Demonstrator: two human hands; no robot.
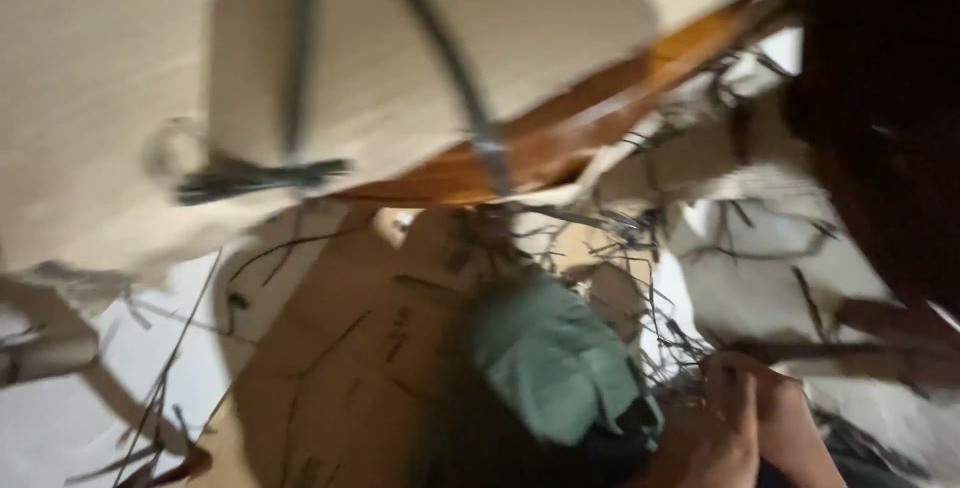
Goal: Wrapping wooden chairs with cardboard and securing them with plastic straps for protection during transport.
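Badly motion-blurred view. Two hands point(745, 428) pressed together low at the right, left and right not separable, fingers point(735, 373) curled, apparently pinching thin dark strips point(680, 348); how tightly closed, impossible to tell. More dark strips tangled just above and to both sides of the hands. Touching them on the left, a green cloth point(555, 358). Further left, brown cardboard point(350, 358). Well above, a long orange-brown slat point(600, 108) running diagonally. Right of the hands, crumpled pale paper point(760, 278).

Pale floor point(60, 428), possibly cardboard point(330, 378), dim light
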